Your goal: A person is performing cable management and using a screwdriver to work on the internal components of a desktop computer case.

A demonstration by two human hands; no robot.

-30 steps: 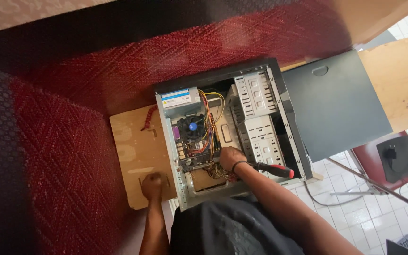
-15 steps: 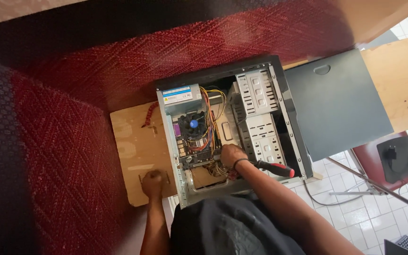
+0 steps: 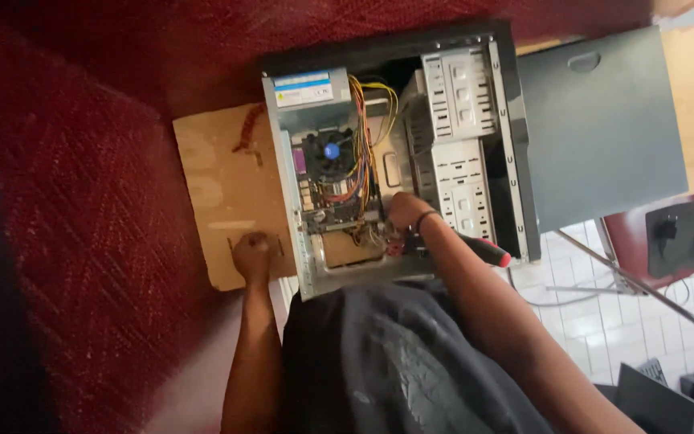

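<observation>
My right hand was down inside the open case, fingers curled among the wires by the board; whether they pinched anything I couldn't tell. My left hand was a closed fist, pressing on the cardboard just beside the case. I judged the case heavy and stiff, best gripped by its metal frame, the board fragile. A pale rectangular label sat on the supply, top left. A red-tipped screwdriver lay near my wrist.
</observation>
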